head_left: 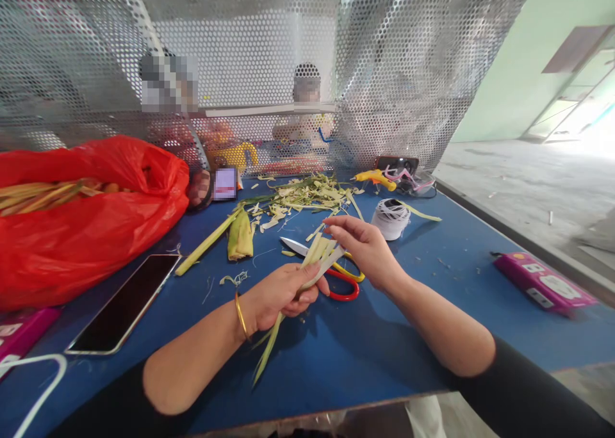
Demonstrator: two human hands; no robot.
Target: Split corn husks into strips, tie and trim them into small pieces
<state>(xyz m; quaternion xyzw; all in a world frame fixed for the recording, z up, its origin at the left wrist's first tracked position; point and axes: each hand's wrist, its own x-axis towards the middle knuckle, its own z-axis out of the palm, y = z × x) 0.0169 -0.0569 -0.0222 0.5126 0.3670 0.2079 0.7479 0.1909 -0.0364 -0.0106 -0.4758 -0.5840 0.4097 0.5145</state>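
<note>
A bundle of flat pale-green plant strips (317, 256) is gripped in my left hand (283, 291), its narrow ends hanging below the wrist. At the bundle's upper ends, my right hand (362, 243) is closed with thumb and fingertips together. Whether a strip or a fibre is between them is too small to tell. Scissors (346, 294) with red and yellow handles lie on the blue table (384, 374), partly hidden behind the hands and bundle. A cut green stalk piece (240, 236) and a long stalk (206, 243) lie left of them.
Plant scraps (312, 194) are heaped at the back. A white string spool (391, 219) and yellow glue gun (377, 179) stand right of them. At left are a red plastic bag (158, 194) and a phone (127, 303). A purple pack (542, 281) lies right. Perforated metal panels (250, 47) border the back.
</note>
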